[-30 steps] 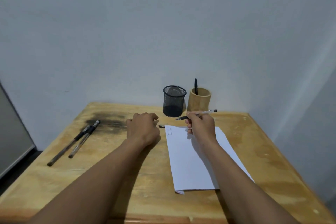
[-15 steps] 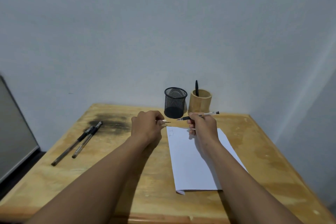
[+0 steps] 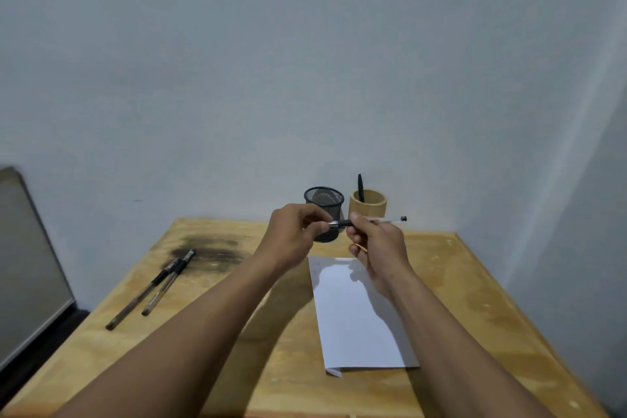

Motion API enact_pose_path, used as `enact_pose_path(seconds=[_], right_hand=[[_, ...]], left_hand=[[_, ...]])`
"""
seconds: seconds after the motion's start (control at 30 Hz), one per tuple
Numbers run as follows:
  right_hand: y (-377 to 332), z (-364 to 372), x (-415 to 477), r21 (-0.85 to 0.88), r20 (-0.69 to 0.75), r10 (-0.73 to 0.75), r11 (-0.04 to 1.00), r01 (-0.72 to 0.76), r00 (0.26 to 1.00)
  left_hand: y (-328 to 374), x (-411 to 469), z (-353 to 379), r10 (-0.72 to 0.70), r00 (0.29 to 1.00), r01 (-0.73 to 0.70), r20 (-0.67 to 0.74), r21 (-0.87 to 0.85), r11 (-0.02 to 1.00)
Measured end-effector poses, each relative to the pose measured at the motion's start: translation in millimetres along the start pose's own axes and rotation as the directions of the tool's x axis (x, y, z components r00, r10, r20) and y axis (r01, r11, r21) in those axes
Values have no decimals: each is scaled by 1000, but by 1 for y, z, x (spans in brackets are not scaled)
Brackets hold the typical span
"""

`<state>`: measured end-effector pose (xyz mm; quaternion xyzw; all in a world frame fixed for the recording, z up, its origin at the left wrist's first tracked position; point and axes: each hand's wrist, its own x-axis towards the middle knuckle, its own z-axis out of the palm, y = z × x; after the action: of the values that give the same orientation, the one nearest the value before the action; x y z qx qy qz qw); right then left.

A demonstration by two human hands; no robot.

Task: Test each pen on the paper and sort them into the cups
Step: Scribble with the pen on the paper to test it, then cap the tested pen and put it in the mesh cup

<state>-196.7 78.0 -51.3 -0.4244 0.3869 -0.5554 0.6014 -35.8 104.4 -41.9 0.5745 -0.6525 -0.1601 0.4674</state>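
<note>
My right hand [image 3: 380,244] holds a clear-barrelled pen [image 3: 386,221] with a black grip, level above the table in front of the cups. My left hand [image 3: 293,237] pinches a small cap with a silver end against the pen's tip; most of the cap is hidden by my fingers. The white paper [image 3: 356,316] lies below my right hand, with faint marks at its far left corner. Behind my hands stand a black mesh cup [image 3: 324,198] and a bamboo cup [image 3: 369,209]; a black pen [image 3: 360,185] sticks out of the bamboo cup. Two dark pens [image 3: 152,288] lie side by side at the left.
The wooden table [image 3: 237,366] has a dark smudge [image 3: 210,249] near the two loose pens. A pale wall rises right behind the cups. A grey panel [image 3: 27,265] leans beside the table's left edge.
My left hand picked the small cap up from the table and brought it to the pen's tip. Both hands rose off the paper. The view tilted down slightly.
</note>
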Motion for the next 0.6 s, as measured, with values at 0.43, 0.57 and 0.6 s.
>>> enact_pose_path(seconds=[0.43, 0.57, 0.6], right_hand=[[-8, -2, -8, 183, 52, 51, 981, -60, 997], [-8, -2, -10, 151, 68, 62, 986, -72, 996], [-8, 0, -10, 115, 63, 63, 991, -70, 996]], left_hand=[[11, -5, 2, -95, 995, 84, -29, -279, 957], [13, -1, -1, -130, 991, 112, -38, -310, 944], [14, -2, -1, -151, 988, 127, -46, -334, 934]])
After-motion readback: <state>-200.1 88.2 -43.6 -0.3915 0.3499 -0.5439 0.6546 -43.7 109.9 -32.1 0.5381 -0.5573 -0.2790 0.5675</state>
